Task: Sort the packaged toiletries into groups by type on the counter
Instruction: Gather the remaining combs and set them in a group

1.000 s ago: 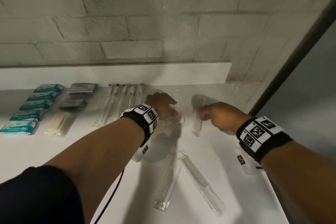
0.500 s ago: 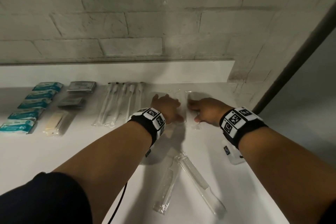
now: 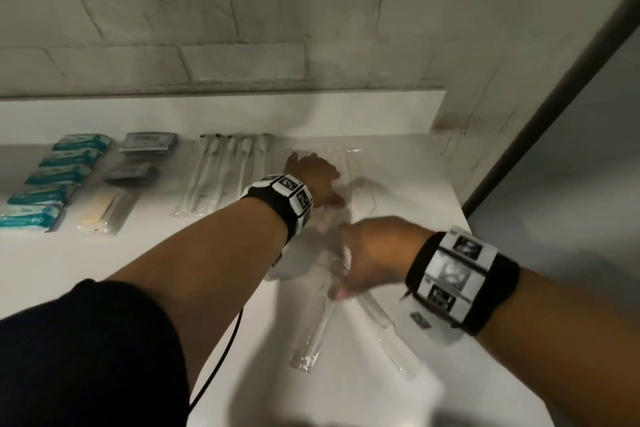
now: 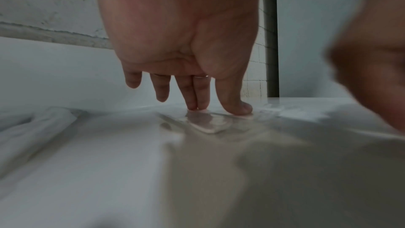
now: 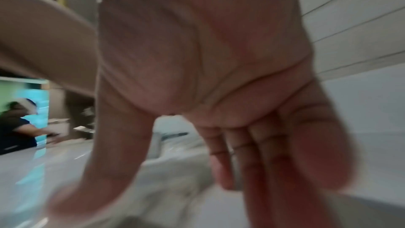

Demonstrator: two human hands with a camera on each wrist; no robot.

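My left hand (image 3: pixel 311 173) lies at the back of the white counter (image 3: pixel 104 281). In the left wrist view its straight fingertips (image 4: pixel 198 107) press on a clear flat packet (image 4: pixel 208 124). A clear comb packet (image 3: pixel 353 166) lies just right of that hand. My right hand (image 3: pixel 360 260) is blurred, fingers straight and thumb spread (image 5: pixel 105 162), over the far ends of two clear comb packets (image 3: pixel 311 333) (image 3: pixel 384 319) lying in a V nearer me. It holds nothing that I can see. A crumpled white packet (image 3: pixel 325 222) lies between my hands.
Sorted groups line the back left: teal packets (image 3: pixel 52 184) in a column, dark grey packets (image 3: pixel 147 144), a yellowish packet (image 3: pixel 104 210), several toothbrush packets (image 3: pixel 221 177). A brick wall stands behind. The counter's right edge (image 3: pixel 464 215) is close to my right wrist.
My right hand has left the packet at the back beside my left hand and swung toward me, over the two comb packets. My left hand has stayed on the back packets.
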